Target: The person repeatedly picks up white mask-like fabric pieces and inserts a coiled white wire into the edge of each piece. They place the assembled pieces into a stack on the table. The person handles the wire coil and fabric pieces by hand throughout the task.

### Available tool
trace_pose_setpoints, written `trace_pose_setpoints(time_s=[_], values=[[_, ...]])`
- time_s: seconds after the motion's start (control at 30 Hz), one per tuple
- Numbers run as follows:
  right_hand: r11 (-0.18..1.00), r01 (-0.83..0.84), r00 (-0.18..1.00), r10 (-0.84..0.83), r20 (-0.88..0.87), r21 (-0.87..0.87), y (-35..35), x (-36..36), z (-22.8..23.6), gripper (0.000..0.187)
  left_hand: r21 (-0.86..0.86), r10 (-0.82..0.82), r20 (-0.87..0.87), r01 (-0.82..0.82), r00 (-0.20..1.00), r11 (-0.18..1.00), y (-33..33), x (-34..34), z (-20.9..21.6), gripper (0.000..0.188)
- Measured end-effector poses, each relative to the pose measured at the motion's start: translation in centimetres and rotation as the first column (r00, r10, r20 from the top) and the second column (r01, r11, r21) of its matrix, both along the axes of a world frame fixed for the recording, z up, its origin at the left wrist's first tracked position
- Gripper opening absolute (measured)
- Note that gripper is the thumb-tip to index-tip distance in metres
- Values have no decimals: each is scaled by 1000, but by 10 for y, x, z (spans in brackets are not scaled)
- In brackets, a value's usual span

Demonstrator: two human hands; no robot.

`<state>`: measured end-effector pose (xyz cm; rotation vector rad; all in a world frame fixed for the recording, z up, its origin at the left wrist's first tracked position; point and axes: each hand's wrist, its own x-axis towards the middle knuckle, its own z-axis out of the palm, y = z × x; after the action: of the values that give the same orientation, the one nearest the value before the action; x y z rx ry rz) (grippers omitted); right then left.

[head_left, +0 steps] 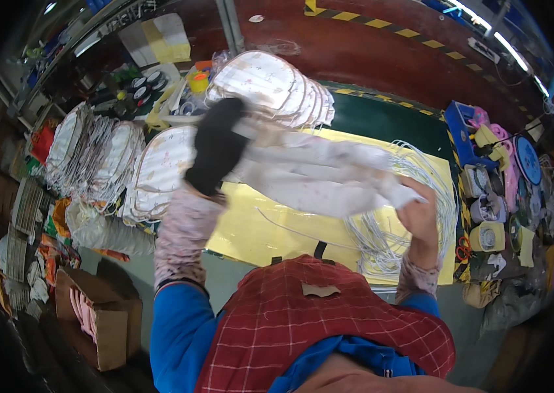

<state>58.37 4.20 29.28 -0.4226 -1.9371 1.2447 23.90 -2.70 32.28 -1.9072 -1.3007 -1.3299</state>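
A white printed fabric piece (316, 164) stretches between my hands above a yellow board (237, 226), its folds running from one hand to the other. My left hand (218, 144), in a black glove and blurred by motion, is at the cloth's left end and appears closed on it; its fingers do not show clearly. Bare fingers of my right hand (419, 213) pinch the cloth's right corner. Beneath and beside that corner, a bundle of thin white wires (382, 245) lies on the board, with more looped wire along its right side.
Stacked white printed oval pieces stand at the back (257, 82) and left (162, 170). On the right are a blue bin (463, 134), small tubs (486, 236) and red-handled scissors (463, 249). A cardboard box (110, 327) sits low at the left.
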Motion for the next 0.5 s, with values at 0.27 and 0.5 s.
trace_pose_setpoints(time_s=[0.27, 0.5], values=[[996, 82, 977, -89, 192, 43, -5, -23, -2, 35, -188, -125, -76, 109, 989, 976, 11, 72, -13, 31], [954, 39, 964, 42, 262, -296, -6, -20, 1, 30, -450, -45, 136, 102, 990, 887, 13, 45, -36, 33]])
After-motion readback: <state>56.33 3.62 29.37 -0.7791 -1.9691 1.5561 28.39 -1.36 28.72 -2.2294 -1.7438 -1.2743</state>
